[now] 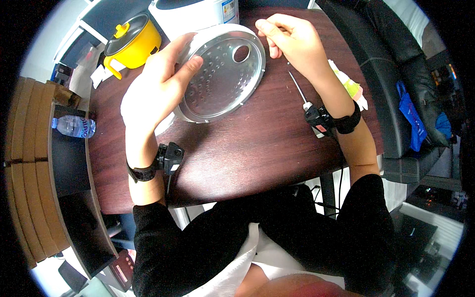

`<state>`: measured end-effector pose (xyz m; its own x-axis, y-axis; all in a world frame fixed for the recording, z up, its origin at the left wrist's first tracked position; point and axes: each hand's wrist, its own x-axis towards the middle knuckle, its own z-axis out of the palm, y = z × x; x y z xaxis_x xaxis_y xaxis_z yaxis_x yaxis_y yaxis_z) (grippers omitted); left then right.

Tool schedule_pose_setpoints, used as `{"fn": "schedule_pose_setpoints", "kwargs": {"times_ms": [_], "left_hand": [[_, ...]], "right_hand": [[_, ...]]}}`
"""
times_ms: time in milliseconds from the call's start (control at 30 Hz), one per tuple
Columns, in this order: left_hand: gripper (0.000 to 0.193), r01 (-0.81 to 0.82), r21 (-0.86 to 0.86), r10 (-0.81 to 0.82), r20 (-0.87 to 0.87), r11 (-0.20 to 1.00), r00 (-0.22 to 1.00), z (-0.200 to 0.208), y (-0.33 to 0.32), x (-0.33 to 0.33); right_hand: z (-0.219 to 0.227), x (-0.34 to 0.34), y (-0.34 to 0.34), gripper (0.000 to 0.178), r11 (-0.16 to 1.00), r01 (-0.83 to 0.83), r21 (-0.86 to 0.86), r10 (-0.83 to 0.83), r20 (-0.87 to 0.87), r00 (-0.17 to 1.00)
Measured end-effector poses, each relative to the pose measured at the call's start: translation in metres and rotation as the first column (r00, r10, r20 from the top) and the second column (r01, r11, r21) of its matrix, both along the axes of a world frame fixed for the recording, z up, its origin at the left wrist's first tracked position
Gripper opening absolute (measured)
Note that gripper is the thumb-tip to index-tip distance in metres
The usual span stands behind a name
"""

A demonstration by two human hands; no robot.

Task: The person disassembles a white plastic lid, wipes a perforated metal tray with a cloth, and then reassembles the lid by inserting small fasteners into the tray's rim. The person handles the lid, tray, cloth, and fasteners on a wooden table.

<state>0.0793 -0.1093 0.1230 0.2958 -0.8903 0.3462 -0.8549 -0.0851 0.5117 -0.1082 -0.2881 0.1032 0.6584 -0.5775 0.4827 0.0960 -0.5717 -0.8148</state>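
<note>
My left hand [161, 91] grips a round white lid [217, 79] by its left edge, thumb on the face. The lid stands tilted above the table, showing a shiny dimpled metal inner plate with one round hole near its upper right. Just right of the lid, my right hand [292, 42] is raised with thumb and fingers pinched together; whatever may be between the fingertips is too small to make out. Below that hand lies a screwdriver [298, 88] with a thin metal shaft and pale handle, partly hidden by the wrist camera.
Behind the lid stands a white tub-like appliance body [198, 17] with a label. A yellow pot [131, 42] with a dark lid sits at the back left. Green-and-white packaging [349, 84] lies beside my right forearm. A water bottle [74, 126] rests on the left-hand shelf. A black sofa [386, 69] borders the right.
</note>
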Motion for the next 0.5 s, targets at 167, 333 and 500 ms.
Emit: {"fn": "schedule_pose_setpoints", "kwargs": {"times_ms": [167, 333, 500], "left_hand": [[0.044, 0.014, -0.051, -0.014, 0.003, 0.999, 1.0, -0.004, -0.002, 0.004], [0.044, 0.013, -0.084, -0.015, -0.023, 0.996, 1.0, -0.008, -0.003, 0.007], [0.041, 0.007, -0.077, -0.02, -0.177, 0.997, 0.984, -0.004, -0.001, 0.002]], "right_hand": [[-0.017, 0.002, -0.012, 0.028, 0.993, -0.082, 0.089, 0.09, -0.081, 0.993], [-0.026, 0.005, -0.013, 0.028, 0.981, -0.135, 0.136, 0.147, -0.084, 0.986], [-0.025, 0.005, -0.012, 0.027, 0.991, -0.111, 0.078, 0.12, -0.127, 0.985]]}}
